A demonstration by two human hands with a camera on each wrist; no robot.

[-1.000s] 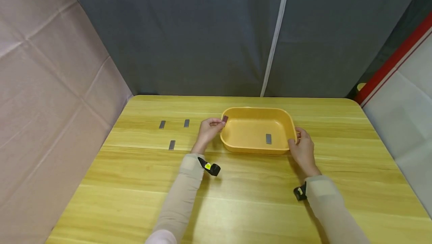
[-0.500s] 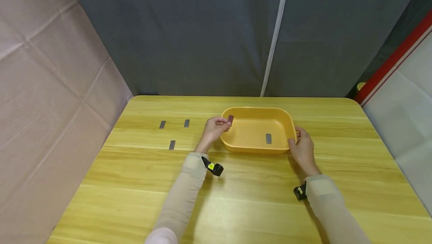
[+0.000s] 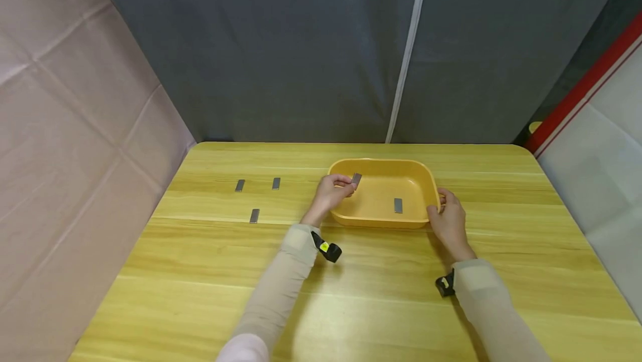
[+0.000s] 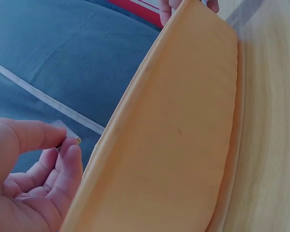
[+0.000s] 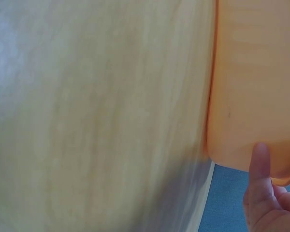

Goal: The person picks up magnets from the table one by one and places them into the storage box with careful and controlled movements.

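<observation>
My left hand (image 3: 331, 194) pinches a small, flat grey rectangular tile (image 3: 356, 179) between thumb and fingertips, above the left part of a yellow plastic tray (image 3: 381, 223). In the left wrist view, only an edge and corner of this tile (image 4: 70, 133) show between the fingers, beside the tray's rim. Another grey tile (image 3: 398, 206) lies flat on the tray's floor, right of centre. At the tray's right end, my right hand (image 3: 448, 224) grips the rim; the right wrist view has its thumb (image 5: 260, 162) against the outer wall, with the other fingers partly hidden.
Left of the tray, three similar tiles lie apart on the wooden table (image 3: 321, 301): a far-left tile (image 3: 239, 185), a far-right tile (image 3: 276, 184) and a nearer tile (image 3: 254, 216). A dark grey curtain (image 3: 281, 61) stands behind the table; pale sheets hang at both sides.
My left hand has moved right with the pinched tile, from the tray's left rim to over its inside. The tile has turned, its reddish-brown look now grey. My right hand keeps its place.
</observation>
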